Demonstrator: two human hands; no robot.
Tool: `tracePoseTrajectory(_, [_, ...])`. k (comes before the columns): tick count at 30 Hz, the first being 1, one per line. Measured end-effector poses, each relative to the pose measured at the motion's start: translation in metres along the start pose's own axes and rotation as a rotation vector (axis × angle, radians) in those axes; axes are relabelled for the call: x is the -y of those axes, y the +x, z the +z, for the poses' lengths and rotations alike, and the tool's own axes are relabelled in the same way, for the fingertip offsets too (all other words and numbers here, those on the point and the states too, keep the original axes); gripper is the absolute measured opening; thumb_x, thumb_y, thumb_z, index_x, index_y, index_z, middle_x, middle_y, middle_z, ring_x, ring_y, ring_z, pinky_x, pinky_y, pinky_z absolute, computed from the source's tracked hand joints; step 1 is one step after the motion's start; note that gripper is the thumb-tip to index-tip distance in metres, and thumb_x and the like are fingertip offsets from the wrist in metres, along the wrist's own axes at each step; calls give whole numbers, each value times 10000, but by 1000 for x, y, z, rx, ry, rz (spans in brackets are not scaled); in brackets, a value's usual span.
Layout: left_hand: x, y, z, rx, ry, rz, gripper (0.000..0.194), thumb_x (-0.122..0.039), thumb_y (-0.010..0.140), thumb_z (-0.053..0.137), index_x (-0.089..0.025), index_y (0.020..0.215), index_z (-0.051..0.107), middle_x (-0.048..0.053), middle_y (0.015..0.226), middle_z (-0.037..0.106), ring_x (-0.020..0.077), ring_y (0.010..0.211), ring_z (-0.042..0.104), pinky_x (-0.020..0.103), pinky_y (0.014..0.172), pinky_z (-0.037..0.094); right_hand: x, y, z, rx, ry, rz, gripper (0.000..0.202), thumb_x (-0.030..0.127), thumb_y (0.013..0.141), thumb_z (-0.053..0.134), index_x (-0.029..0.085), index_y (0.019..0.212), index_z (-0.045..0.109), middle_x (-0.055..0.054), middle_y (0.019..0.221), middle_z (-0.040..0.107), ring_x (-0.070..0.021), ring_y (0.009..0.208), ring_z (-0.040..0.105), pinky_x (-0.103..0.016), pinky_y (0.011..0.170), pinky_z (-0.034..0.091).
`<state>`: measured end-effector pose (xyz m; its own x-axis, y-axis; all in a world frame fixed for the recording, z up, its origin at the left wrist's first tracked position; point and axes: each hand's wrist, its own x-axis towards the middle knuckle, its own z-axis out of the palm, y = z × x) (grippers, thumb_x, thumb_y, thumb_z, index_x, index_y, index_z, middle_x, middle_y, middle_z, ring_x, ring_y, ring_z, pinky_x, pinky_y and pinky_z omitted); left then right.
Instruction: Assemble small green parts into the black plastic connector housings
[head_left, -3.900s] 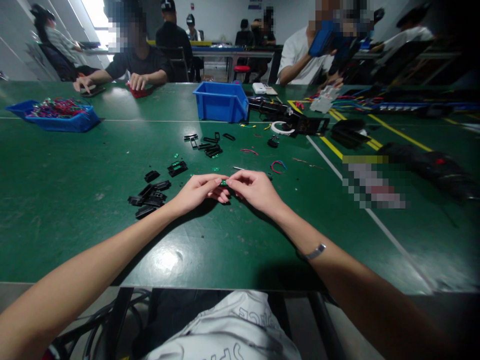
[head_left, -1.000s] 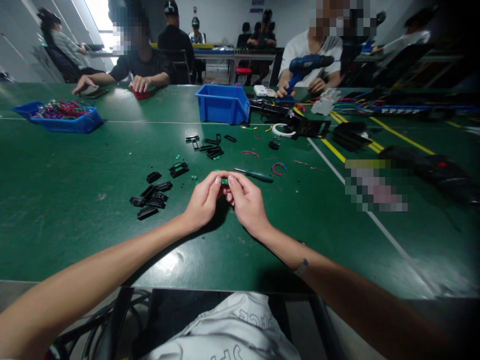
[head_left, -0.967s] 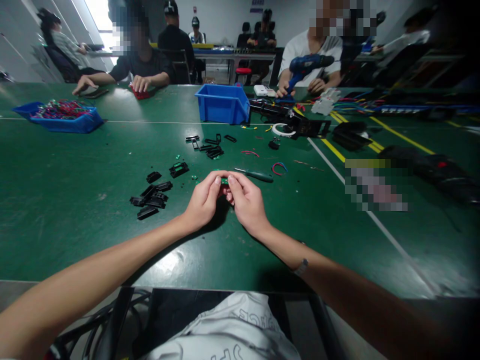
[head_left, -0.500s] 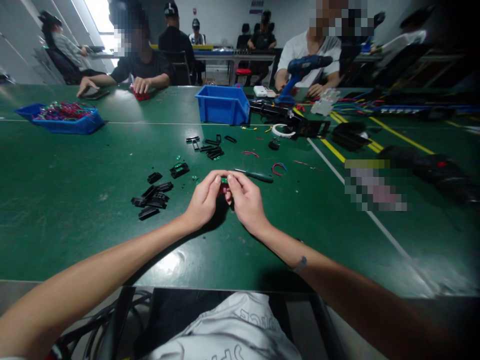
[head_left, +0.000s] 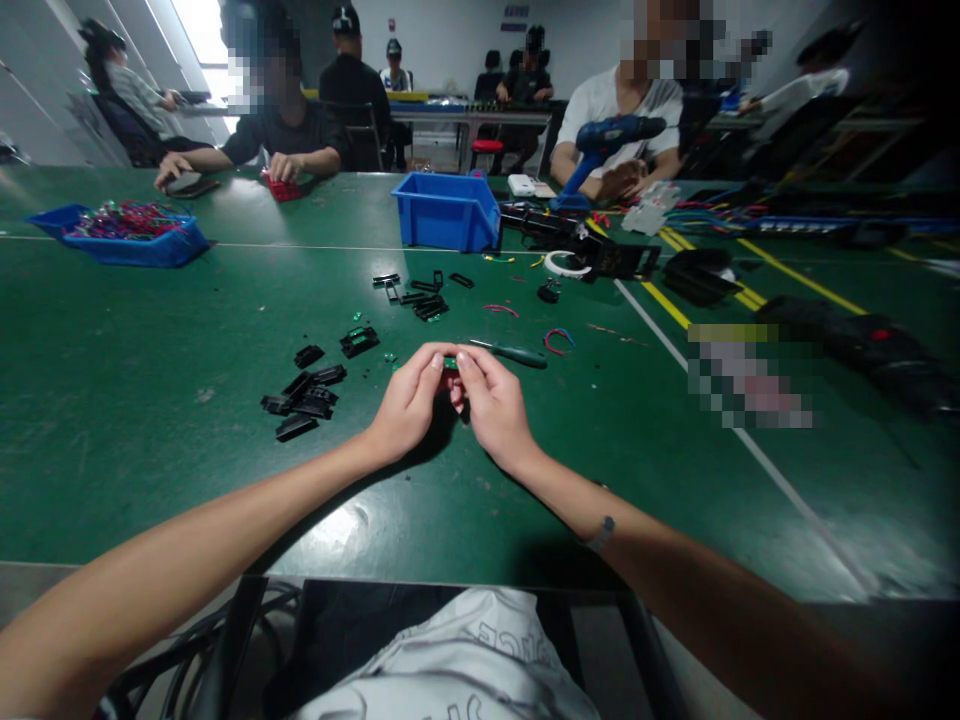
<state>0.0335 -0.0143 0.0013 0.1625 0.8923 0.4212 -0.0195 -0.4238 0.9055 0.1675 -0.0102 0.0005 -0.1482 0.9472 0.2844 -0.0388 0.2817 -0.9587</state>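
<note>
My left hand [head_left: 409,402] and my right hand [head_left: 495,405] meet over the middle of the green table [head_left: 187,340]. Between their thumbs and fingers they both grip a small green circuit board [head_left: 450,363], mostly covered by the fingers. Just beyond my right hand lies a screwdriver [head_left: 525,356] with a dark green handle. Left of my left hand, a black housing with green parts [head_left: 359,341] rests near a pile of black plastic pieces [head_left: 309,395]. More black frames [head_left: 429,304] lie farther back.
A blue bin [head_left: 448,212] stands at the back, and a blue tray of wires [head_left: 139,240] at the far left. A blue drill [head_left: 600,150], black parts and cables occupy the back right. People sit across the table.
Both hands keep nearly the same pose around the green board. Across the table, one person's hand at the left and another's hands at the right have shifted slightly.
</note>
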Motion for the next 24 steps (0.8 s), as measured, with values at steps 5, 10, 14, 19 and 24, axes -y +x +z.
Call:
tracePoseTrajectory(5, [-1, 1, 0, 0, 14, 12, 390, -435, 1051, 407, -151, 1193, 635, 37, 792, 622, 141, 694, 596, 254, 665, 486, -1, 1, 0, 2, 37, 27, 335, 505, 996, 519, 213, 1104, 640, 3, 696, 535, -144, 596, 521, -264, 520, 440])
tracePoseTrajectory(10, [1, 1, -1, 6, 25, 48, 363, -397, 1060, 404, -157, 1195, 641, 25, 770, 612, 127, 684, 587, 238, 657, 484, 0, 2, 0, 23, 136, 36, 316, 488, 970, 571, 203, 1082, 648, 9, 711, 537, -126, 585, 507, -249, 501, 414])
tracePoseTrajectory(14, [1, 2, -1, 2, 59, 69, 362, -399, 1058, 411, -159, 1176, 655, 47, 840, 654, 127, 694, 591, 238, 641, 488, 0, 3, 0, 32, 203, 45, 321, 460, 915, 659, 193, 1092, 645, 25, 706, 534, -111, 563, 492, -240, 481, 391])
tracePoseTrajectory(19, [-1, 2, -1, -2, 77, 76, 369, -399, 1057, 407, -159, 1177, 661, 70, 932, 686, 127, 691, 595, 246, 635, 493, -5, 5, 0, 39, 291, 74, 312, 431, 865, 721, 204, 1067, 649, 35, 734, 520, -97, 562, 480, -236, 470, 366])
tracePoseTrajectory(24, [-1, 2, -2, 12, 56, 77, 373, -396, 1057, 406, -150, 1181, 657, 51, 828, 659, 140, 707, 607, 251, 652, 497, -9, 6, -2, 64, 349, 92, 279, 405, 883, 711, 214, 1079, 658, 38, 705, 514, -104, 572, 469, -240, 484, 363])
